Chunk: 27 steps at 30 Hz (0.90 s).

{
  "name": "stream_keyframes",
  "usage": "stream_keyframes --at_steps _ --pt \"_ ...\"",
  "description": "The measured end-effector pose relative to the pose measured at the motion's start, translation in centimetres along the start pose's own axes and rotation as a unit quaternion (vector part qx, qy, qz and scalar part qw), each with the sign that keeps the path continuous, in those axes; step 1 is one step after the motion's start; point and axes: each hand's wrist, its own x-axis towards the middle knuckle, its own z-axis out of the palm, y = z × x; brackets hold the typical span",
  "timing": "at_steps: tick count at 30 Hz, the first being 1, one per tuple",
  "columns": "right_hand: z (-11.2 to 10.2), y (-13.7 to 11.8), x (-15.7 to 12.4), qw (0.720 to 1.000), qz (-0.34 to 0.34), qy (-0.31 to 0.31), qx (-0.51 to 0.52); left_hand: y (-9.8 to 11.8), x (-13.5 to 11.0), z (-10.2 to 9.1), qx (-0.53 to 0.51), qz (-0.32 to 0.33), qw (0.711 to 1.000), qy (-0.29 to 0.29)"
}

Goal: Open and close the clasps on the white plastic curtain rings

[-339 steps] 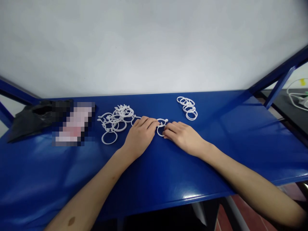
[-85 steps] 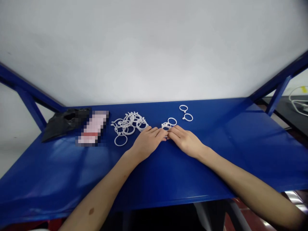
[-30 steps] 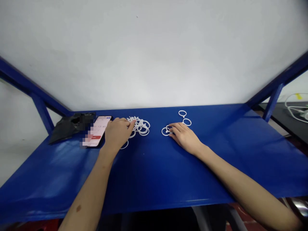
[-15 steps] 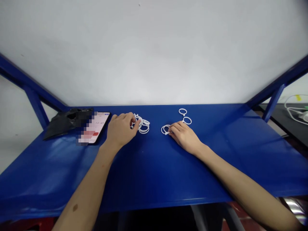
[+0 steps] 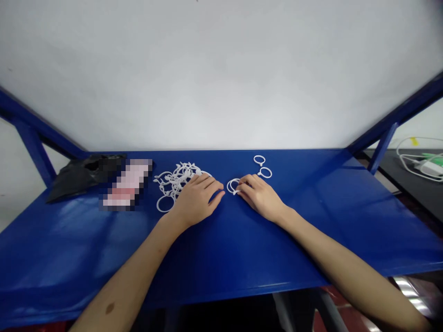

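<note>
My left hand (image 5: 195,199) lies palm down on the blue shelf (image 5: 221,249), at the right edge of a tangled pile of white plastic rings (image 5: 173,183). Its fingers are curled together and hide whatever is under them. My right hand (image 5: 259,197) rests just to the right, with its fingertips pinched on a small stack of white rings (image 5: 232,185). The two hands sit a few centimetres apart. Two single white rings (image 5: 259,160) (image 5: 265,173) lie apart behind my right hand.
A phone (image 5: 126,189) lies left of the ring pile, with a crumpled black bag (image 5: 78,175) beyond it. A white wall stands behind the shelf. Blue frame struts (image 5: 384,138) rise at both ends. White cables (image 5: 415,161) lie on a dark surface at far right.
My left hand has come away from the ring pile and moved right toward my right hand. My right hand has stayed on the small stack of rings.
</note>
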Motion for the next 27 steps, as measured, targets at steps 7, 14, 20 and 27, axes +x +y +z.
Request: stream_keyframes --at_steps 7,14,20,27 --pt "-0.2 -0.4 -0.1 0.996 -0.035 0.027 0.072 0.9 -0.2 1.1 -0.021 0.015 0.999 -0.022" --pt "-0.2 -1.2 -0.1 0.980 -0.010 0.055 0.190 0.6 -0.6 1.5 0.005 0.027 1.000 0.005" --pt "0.0 -1.6 -0.2 0.966 0.064 0.112 0.226 0.2 -0.5 1.0 0.014 -0.043 0.998 0.042" --pt "0.1 -1.6 0.0 0.947 0.099 0.126 0.277 0.7 -0.2 1.1 -0.048 -0.108 0.992 0.038"
